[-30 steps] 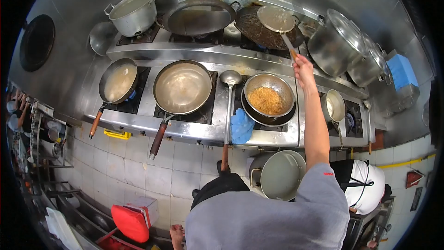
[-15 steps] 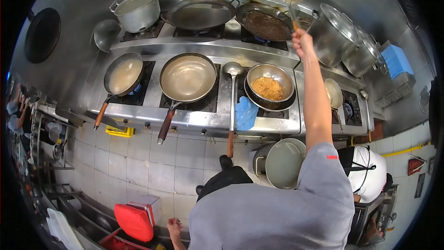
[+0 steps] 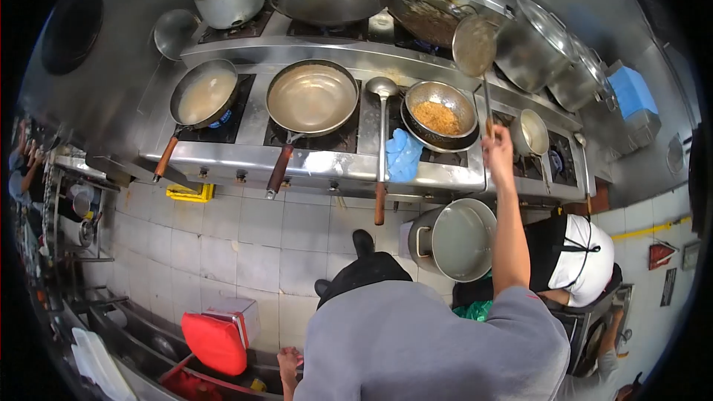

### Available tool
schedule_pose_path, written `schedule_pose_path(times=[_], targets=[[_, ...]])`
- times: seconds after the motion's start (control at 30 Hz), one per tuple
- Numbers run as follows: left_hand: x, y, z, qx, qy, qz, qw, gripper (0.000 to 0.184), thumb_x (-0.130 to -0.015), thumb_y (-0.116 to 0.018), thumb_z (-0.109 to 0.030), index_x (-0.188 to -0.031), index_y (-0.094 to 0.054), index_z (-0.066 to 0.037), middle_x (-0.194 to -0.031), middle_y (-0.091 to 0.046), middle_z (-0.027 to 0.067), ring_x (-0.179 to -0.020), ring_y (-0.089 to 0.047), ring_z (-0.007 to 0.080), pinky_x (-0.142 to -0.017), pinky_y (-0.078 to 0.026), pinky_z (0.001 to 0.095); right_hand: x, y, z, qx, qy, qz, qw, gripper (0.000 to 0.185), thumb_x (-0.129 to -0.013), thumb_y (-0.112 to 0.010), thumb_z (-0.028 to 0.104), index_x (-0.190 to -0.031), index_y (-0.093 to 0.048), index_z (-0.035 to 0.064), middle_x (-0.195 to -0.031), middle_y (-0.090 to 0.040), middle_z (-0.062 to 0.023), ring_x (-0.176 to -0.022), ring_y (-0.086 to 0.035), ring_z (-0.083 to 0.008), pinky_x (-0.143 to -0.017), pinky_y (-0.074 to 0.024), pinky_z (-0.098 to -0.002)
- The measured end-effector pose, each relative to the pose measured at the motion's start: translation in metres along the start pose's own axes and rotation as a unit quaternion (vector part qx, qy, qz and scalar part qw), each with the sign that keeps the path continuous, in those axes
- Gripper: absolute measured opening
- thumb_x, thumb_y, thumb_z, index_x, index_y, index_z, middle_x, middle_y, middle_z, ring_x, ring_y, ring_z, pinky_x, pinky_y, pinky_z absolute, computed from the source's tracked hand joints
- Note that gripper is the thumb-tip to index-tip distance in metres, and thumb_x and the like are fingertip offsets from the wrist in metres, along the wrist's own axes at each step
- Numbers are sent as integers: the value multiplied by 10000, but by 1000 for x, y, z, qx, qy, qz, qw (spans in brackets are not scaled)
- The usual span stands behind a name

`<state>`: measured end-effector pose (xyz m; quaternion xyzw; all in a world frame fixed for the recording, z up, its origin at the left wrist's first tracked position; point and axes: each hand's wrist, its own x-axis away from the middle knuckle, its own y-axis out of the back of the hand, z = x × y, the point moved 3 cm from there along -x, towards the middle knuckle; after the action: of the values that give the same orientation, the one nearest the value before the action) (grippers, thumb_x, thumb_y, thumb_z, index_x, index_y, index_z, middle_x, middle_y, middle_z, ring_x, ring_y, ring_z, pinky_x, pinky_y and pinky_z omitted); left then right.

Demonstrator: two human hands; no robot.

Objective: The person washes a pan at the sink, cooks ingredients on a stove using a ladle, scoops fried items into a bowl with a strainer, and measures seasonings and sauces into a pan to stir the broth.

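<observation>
The wooden handle of a round strainer [image 3: 474, 46] is gripped in my right hand [image 3: 499, 150], with the strainer's head in front of the dark pan [image 3: 425, 18] and the tall lidded pot [image 3: 529, 48]. Left of that hand, a metal bowl [image 3: 454, 95] holding golden crumbly food [image 3: 437, 116] sits in a dark pan beside a blue cloth [image 3: 403, 154]. My left hand [image 3: 290, 360] hangs low near my side, fingers curled; whether it holds anything is too small to tell.
Two wood-handled pans, one with pale liquid [image 3: 206, 96] and one shallow [image 3: 312, 98], stand on the front burners beside a long ladle [image 3: 382, 87]. A large pot [image 3: 463, 240] stands below the counter. A co-worker [image 3: 581, 260] bends at the right. A red seat [image 3: 214, 343] is behind.
My right hand has come down and back toward me, bringing the strainer from above the rear pan, through a raised position, to the right of it. The co-worker has shifted a little leftward.
</observation>
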<state>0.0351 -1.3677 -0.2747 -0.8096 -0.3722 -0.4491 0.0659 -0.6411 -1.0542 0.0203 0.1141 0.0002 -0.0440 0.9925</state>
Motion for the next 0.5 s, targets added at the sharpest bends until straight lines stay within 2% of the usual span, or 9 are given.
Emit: schedule_pose_path(times=[0.07, 0.13, 0.17, 0.23, 0.27, 0.33, 0.4, 0.5], targets=[[-23, 12, 7, 18, 38, 8, 999, 113, -851, -486, -106, -926, -506, -25, -731, -557, 66, -545, -553, 139, -435, -475, 283, 18, 12, -14, 42, 43, -7, 998, 310, -846, -558, 69, -1149, -507, 112, -647, -505, 20, -509, -417, -50, -455, -295, -217], [-65, 29, 21, 60, 20, 30, 998, 121, -849, -491, -111, -933, -502, -25, -724, -553, 63, -542, -549, 135, -435, -472, 279, 35, 20, -12, 157, 117, -28, 980, 358, -839, -564, 55, -1189, -514, 119, -644, -511, -3, -549, -446, -79, -498, -326, -231], [-74, 33, 16, 107, 3, 47, 993, 130, -847, -495, -117, -940, -498, -25, -718, -549, 60, -539, -544, 131, -435, -470, 275, 49, 16, 0, 193, 121, -48, 973, 364, -836, -559, 43, -1191, -518, 113, -657, -521, -21, -569, -466, -101, -519, -353, -252], [-88, 43, -6, 67, 14, 32, 997, 143, -847, -504, -127, -942, -496, -21, -730, -555, 65, -552, -550, 134, -442, -472, 276, 70, 7, 16, 247, 115, -68, 960, 376, -834, -548, 30, -1198, -517, 118, -694, -545, -60, -607, -500, -146, -579, -416, -306], [-89, 42, -32, 28, 24, 13, 999, 156, -847, -512, -137, -944, -494, -17, -741, -561, 71, -566, -556, 137, -448, -475, 277, 73, 4, 10, 244, 133, -65, 958, 393, -819, -535, 27, -1197, -521, 132, -713, -582, -113, -614, -569, -223, -606, -452, -365], [-98, 42, -67, -10, -4, 13, 1000, 166, -849, -521, -143, -946, -496, -11, -751, -568, 77, -575, -564, 142, -457, -481, 278, 74, -4, -25, 366, 265, -80, 889, 437, -777, -522, 9, -1193, -511, 144, -764, -608, -195, -694, -609, -367, -645, -471, -452], [-107, 44, -87, -49, -33, 12, 998, 177, -852, -530, -150, -948, -497, -5, -761, -575, 84, -584, -571, 147, -466, -487, 279, 74, -5, -63, 458, 153, 17, 875, 485, -736, -511, -7, -1195, -493, 150, -823, -603, -249, -775, -580, -451, -670, -451, -526], [-117, 37, -102, -48, -53, 7, 997, 198, -857, -546, -155, -958, -500, 8, -771, -586, 94, -589, -584, 160, -471, -499, 287, 85, 0, -42, 455, 142, -8, 879, 512, -723, -515, -6, -1206, -475, 161, -830, -596, -249, -754, -585, -449, -666, -450, -531]])
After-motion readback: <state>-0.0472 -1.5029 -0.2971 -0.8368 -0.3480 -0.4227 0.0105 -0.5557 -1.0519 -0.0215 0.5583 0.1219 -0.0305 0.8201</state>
